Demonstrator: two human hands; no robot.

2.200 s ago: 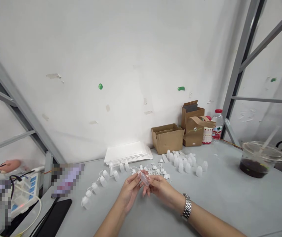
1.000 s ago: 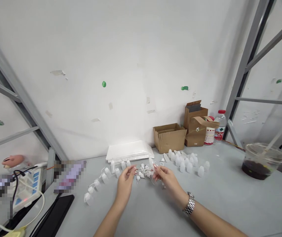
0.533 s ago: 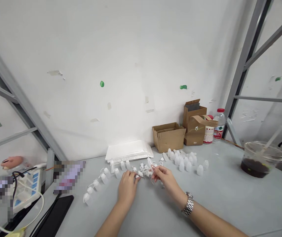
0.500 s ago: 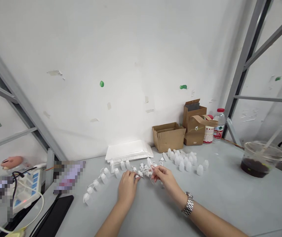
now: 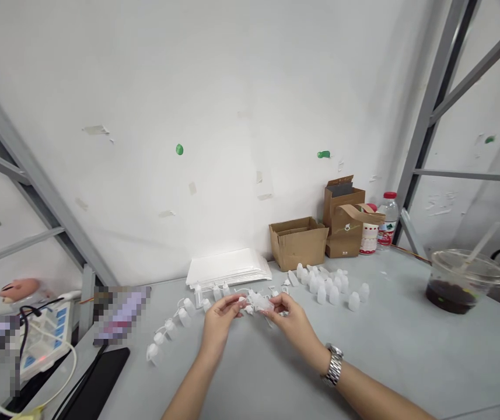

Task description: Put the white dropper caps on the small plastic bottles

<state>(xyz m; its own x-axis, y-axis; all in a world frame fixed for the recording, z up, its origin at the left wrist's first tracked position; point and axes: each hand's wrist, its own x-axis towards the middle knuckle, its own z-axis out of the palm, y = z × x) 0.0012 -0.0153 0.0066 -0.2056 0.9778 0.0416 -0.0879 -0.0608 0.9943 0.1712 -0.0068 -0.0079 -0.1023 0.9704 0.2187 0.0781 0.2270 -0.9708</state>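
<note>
My left hand [image 5: 226,312] and my right hand [image 5: 285,311] face each other over a pile of small white caps [image 5: 250,309] on the grey table. Between my right fingertips is a small translucent bottle [image 5: 262,302], lying on its side. The fingers of my left hand pinch a small white cap [image 5: 241,301] near the bottle's other end. Capped bottles [image 5: 184,317] stand in a curved row to the left. More small bottles without caps [image 5: 321,287] are grouped to the right of the pile.
White sheets [image 5: 227,268] lie against the wall. A cardboard box [image 5: 300,248], a brown paper bag [image 5: 345,227] and a red-capped bottle [image 5: 388,221] stand behind. A plastic cup [image 5: 455,286] is at right, a black object [image 5: 101,382] and power strip [image 5: 48,338] at left.
My left hand has lifted from the pile, with its fingertips now on a cap. The bottle in my right hand has turned from upright to sideways, between both hands.
</note>
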